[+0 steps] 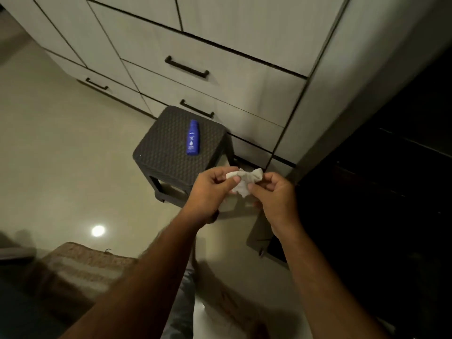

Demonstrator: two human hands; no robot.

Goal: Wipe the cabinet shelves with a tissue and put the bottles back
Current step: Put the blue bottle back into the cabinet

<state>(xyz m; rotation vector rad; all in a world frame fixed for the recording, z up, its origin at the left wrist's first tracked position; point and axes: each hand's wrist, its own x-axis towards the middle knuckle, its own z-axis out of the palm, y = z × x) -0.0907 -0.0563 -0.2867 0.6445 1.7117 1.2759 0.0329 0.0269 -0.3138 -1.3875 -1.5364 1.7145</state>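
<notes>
Two hands are meeting in the middle of the head view, both pinching a crumpled white tissue (244, 180) that is stretching between them. The left hand (210, 192) is nipping the tissue's left end between thumb and curled fingers; the right hand (274, 194) is doing the same at the right end, its fingers bent inward around the paper. The tissue is hanging in the air just in front of a dark woven-pattern stool (171, 148) that is standing on the pale floor (49, 143). A blue bottle (192, 137) is lying on the stool's top, near its far right part, well apart from the hands. Grey drawers with dark handles (187, 67) are filling the space behind the stool.
</notes>
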